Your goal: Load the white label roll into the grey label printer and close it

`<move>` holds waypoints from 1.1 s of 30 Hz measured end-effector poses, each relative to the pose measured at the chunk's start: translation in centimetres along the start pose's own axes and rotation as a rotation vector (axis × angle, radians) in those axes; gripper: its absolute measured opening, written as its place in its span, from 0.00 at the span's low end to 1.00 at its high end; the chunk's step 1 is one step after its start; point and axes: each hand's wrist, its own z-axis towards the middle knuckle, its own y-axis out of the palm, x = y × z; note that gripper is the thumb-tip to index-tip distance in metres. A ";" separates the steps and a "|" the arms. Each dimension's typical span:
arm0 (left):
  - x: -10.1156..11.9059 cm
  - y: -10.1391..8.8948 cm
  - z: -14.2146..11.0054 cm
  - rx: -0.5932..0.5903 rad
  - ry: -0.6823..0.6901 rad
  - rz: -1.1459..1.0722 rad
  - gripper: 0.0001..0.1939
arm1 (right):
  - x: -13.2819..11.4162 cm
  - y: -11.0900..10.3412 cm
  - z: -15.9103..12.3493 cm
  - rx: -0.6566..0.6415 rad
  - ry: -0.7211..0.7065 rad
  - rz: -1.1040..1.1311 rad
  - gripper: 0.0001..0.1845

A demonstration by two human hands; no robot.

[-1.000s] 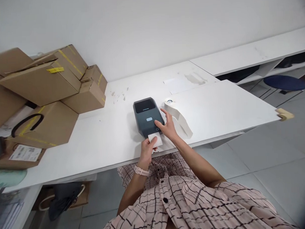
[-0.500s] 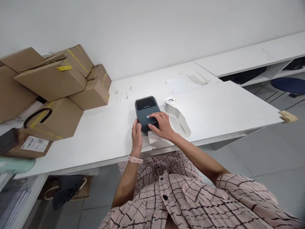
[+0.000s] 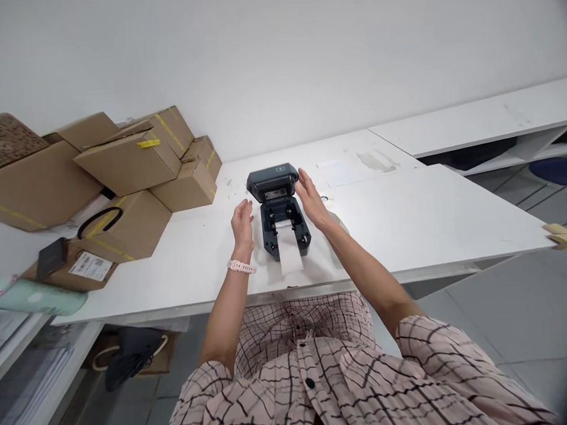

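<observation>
A dark label printer [image 3: 269, 228] stands on the white table with its lid [image 3: 273, 175] tilted up and back. Inside, rollers and a paper path show, and a strip of white label paper [image 3: 290, 252] runs out over its front edge. Left of the printer is my left hand [image 3: 242, 225], fingers apart and holding nothing. Close by the right edge of the raised lid, my right hand [image 3: 311, 202] has its fingers stretched out; whether they touch the lid I cannot tell. Behind my right forearm a paper strip [image 3: 340, 224] lies partly hidden.
Cardboard boxes [image 3: 128, 165] are piled on the table's left side, with a black cable loop [image 3: 100, 222] and a green roll [image 3: 40, 298] near them. A paper sheet [image 3: 335, 173] lies behind the printer. The white table [image 3: 405, 220] stretches right, its corner padded.
The printer's lid has swung open, baring the inside and the paper strip. My right hand has gone from the lid's top to its right side; my left hand has moved off the printer.
</observation>
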 end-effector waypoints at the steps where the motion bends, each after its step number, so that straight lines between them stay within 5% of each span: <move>1: -0.6 -0.1 0.4 0.012 -0.036 0.056 0.22 | 0.0 0.1 1.7 0.001 -0.014 -0.057 0.46; 8: -5.4 -0.7 1.0 -0.126 -0.287 0.452 0.26 | 0.8 -0.5 9.2 -0.082 -0.051 -0.230 0.50; 14: -4.9 0.0 2.5 -0.255 -0.239 0.771 0.28 | 0.5 -1.3 7.0 -0.005 -0.221 -0.579 0.28; 20: -4.8 0.3 3.8 -0.352 -0.174 0.944 0.12 | 0.9 2.9 5.1 -0.799 -0.166 -0.961 0.25; 25: -5.1 -0.1 3.8 -0.350 -0.152 0.874 0.09 | 2.7 5.5 7.4 -1.050 -0.051 -0.958 0.18; 33: -5.7 -0.1 3.2 -0.321 -0.148 0.819 0.10 | 2.8 5.7 8.9 -1.285 -0.020 -0.717 0.17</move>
